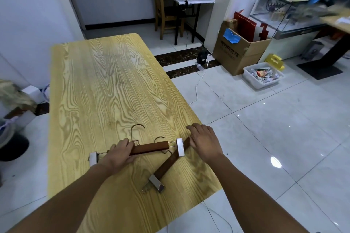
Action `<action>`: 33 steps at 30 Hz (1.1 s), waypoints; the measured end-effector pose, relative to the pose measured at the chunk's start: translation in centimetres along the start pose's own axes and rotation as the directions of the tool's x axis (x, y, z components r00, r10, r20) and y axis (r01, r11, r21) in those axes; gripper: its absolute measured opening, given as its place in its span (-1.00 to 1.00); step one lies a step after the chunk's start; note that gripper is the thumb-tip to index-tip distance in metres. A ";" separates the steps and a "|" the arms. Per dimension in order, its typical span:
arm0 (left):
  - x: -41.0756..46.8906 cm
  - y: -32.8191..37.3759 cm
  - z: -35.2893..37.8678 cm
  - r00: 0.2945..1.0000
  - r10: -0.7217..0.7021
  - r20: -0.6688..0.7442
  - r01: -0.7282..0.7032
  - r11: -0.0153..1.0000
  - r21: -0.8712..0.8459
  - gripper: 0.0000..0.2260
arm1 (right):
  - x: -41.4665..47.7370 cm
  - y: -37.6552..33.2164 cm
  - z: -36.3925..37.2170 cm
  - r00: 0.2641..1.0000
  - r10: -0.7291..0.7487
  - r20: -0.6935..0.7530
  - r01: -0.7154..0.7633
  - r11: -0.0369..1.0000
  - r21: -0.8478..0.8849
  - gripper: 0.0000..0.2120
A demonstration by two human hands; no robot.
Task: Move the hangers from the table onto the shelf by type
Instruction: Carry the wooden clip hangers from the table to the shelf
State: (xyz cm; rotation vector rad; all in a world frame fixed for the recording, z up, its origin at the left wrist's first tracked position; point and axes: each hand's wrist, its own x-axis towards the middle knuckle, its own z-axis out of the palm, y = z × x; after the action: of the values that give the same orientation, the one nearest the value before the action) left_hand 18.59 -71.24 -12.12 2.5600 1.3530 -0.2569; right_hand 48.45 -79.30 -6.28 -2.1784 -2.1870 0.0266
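Two brown wooden clip hangers with metal clips and hooks lie crossed on the near part of the light wooden table. My left hand is closed around the bar of the horizontal hanger, near its left half. The second hanger runs diagonally from a clip at the front up to the right. My right hand rests over its upper right end at the table's edge, fingers bent and spread; whether it grips the hanger is unclear. No shelf is in view.
A cardboard box, a white bin of scraps and a white cable lie on the tiled floor to the right. A wooden chair and a desk stand at the back. Clutter sits by the wall at left.
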 end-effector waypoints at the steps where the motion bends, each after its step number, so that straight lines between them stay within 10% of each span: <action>1: -0.2 -0.7 -0.2 1.000 -0.017 -0.004 0.017 1.000 0.003 -0.62 | 0.0 0.0 0.2 1.000 -0.014 0.014 0.014 1.000 -0.013 -0.61; 33: 2.2 -2.4 -6.5 0.951 -0.264 -0.162 0.248 0.962 -0.113 -0.57 | 1.9 -2.8 7.2 0.881 -0.223 0.417 0.305 0.942 -0.140 -0.69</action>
State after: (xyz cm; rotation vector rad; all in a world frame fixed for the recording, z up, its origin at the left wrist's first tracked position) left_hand 18.09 -66.33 -6.76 2.3757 1.7222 -0.0104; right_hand 45.32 -77.24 -13.28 -2.0924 -2.8138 0.2698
